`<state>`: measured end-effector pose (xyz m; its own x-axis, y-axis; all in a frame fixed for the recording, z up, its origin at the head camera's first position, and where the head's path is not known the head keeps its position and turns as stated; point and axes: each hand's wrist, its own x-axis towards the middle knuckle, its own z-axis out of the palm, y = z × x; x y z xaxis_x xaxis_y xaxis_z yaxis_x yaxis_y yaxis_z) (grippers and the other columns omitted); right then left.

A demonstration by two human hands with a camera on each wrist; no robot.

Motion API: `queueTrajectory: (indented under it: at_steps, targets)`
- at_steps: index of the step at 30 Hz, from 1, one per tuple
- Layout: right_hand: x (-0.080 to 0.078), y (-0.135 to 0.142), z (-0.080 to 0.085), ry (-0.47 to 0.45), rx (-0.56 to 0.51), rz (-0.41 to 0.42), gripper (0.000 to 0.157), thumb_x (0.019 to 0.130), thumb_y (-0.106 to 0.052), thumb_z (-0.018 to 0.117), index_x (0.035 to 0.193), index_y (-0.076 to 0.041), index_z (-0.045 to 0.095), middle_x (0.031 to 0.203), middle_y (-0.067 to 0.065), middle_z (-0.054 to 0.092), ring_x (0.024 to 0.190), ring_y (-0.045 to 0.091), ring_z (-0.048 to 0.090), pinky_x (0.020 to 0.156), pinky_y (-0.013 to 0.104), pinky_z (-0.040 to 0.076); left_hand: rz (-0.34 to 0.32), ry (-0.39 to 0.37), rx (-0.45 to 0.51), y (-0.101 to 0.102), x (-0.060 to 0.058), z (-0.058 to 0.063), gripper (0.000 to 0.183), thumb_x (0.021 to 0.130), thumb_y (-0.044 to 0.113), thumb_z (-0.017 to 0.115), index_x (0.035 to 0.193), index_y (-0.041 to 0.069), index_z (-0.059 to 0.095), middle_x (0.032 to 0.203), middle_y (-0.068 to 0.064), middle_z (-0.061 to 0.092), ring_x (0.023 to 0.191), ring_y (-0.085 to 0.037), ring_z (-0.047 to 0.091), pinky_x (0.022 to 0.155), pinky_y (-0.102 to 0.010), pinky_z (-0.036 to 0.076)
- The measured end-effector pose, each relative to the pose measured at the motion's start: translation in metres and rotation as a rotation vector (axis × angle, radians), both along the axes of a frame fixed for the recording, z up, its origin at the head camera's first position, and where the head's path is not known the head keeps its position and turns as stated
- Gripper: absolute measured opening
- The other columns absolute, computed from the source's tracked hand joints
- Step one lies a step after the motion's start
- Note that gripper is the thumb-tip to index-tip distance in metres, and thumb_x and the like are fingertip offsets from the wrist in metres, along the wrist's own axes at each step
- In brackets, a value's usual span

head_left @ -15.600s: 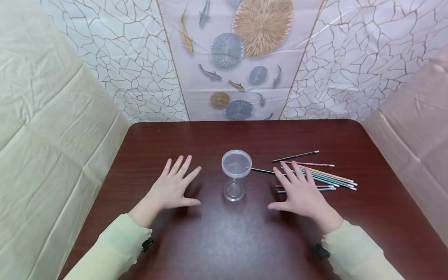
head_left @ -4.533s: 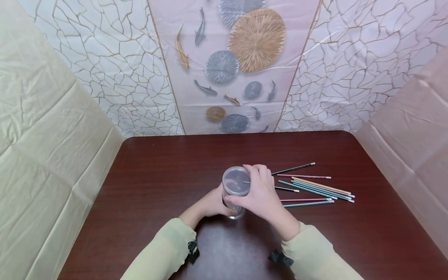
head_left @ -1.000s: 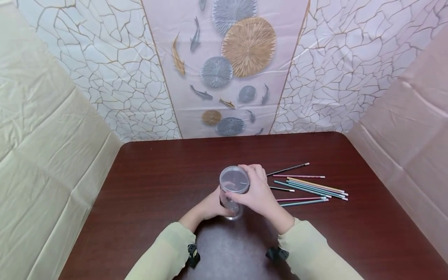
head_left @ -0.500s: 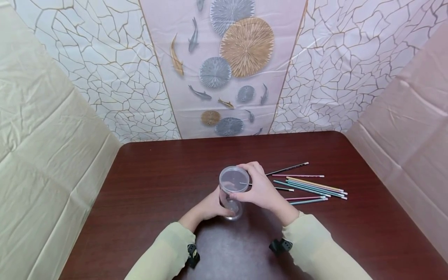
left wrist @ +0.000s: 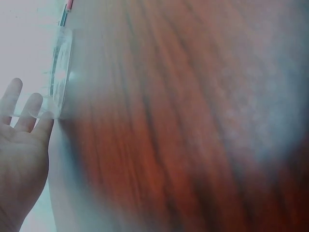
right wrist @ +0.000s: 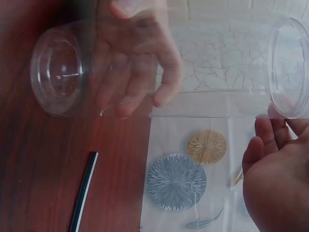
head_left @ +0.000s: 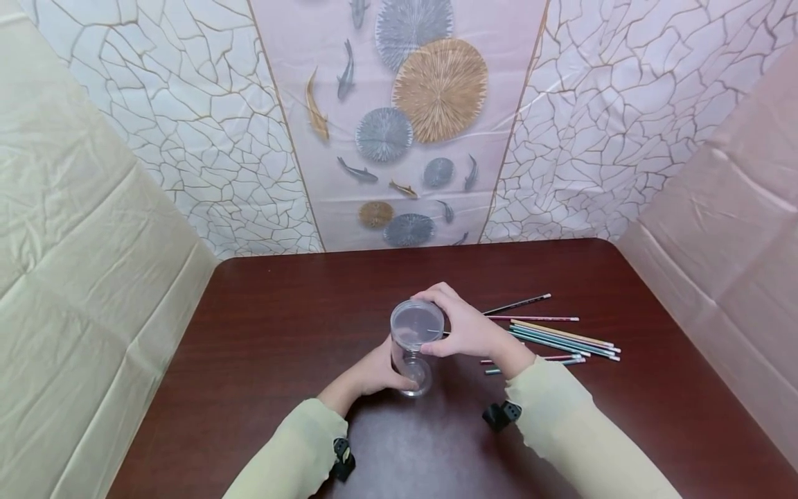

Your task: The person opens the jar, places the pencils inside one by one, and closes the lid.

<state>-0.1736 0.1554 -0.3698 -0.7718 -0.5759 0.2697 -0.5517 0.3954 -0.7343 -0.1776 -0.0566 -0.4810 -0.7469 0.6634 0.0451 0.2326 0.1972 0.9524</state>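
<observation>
A clear plastic jar [right wrist: 217,63] stands upright on the table, its round lid [head_left: 416,322] on top. My left hand [head_left: 372,372] grips the jar's side from the left, thumb at the front near the base; through the clear wall its fingers show in the right wrist view. At the lid's right edge, my right hand [head_left: 467,329] holds the rim between thumb at the front and fingers at the back. In the left wrist view the left hand [left wrist: 21,154] lies against the jar's lower part [left wrist: 60,72]. A black pencil [right wrist: 84,193] lies near the jar, partly hidden by the right hand.
Several pencils lie on the right of the dark red-brown table [head_left: 299,312]: a yellow pencil [head_left: 561,331], teal ones, reddish ones and a black pencil [head_left: 517,303]. The right forearm passes over some of them. A patterned backdrop [head_left: 405,159] rises behind.
Both hands lay spread on the table at first, then came to the jar and lid. Over the last second the right hand has turned round the lid's edge; left hand and jar stay put.
</observation>
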Motion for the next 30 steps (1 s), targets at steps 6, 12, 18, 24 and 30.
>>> queueTrajectory:
  at_steps: [6,12,18,24,30]
  targets:
    - [0.001,0.003,0.008,0.017,-0.038,-0.029,0.069,0.066,-0.024,0.082,0.126,-0.009,0.051,0.118,0.003,0.045,0.109,0.018,0.042,0.09,0.041,0.039,-0.017,-0.003,0.008,0.003,0.004,0.013,0.091,0.065,0.006,0.08,0.137,0.009,0.025,0.132,-0.001,0.043,0.115,-0.012,0.046,0.098,-0.027,0.034]
    - [0.007,0.007,0.009,-0.013,-0.09,-0.081,0.069,0.066,-0.021,0.083,0.126,-0.01,0.051,0.118,0.003,0.044,0.109,0.017,0.043,0.091,0.04,0.038,-0.01,0.044,0.006,0.003,0.0,0.001,0.09,0.066,0.01,0.081,0.137,0.011,0.027,0.129,-0.002,0.048,0.114,-0.011,0.047,0.099,-0.027,0.034]
    - [0.015,0.018,0.005,0.006,-0.137,-0.125,0.069,0.065,-0.016,0.084,0.125,-0.009,0.052,0.117,0.004,0.045,0.107,0.017,0.043,0.089,0.035,0.039,-0.053,0.065,0.128,0.006,0.002,0.001,0.087,0.065,-0.003,0.078,0.137,0.008,0.029,0.127,-0.012,0.049,0.116,-0.017,0.048,0.099,-0.029,0.034]
    - [0.03,0.035,0.0,0.025,-0.154,-0.189,0.07,0.063,-0.014,0.085,0.125,-0.007,0.051,0.116,0.005,0.045,0.104,0.02,0.045,0.086,0.033,0.041,-0.024,0.043,0.112,0.006,0.012,0.019,0.079,0.066,-0.003,0.076,0.131,-0.004,0.031,0.129,-0.019,0.048,0.114,-0.028,0.05,0.095,-0.026,0.036]
    - [0.044,0.051,-0.01,0.025,-0.118,-0.257,0.072,0.063,-0.014,0.085,0.126,-0.007,0.05,0.116,0.006,0.044,0.104,0.025,0.046,0.084,0.039,0.042,-0.007,-0.009,0.101,0.005,0.015,0.023,0.079,0.067,-0.006,0.075,0.132,-0.006,0.029,0.132,-0.021,0.046,0.112,-0.038,0.049,0.093,-0.025,0.037]
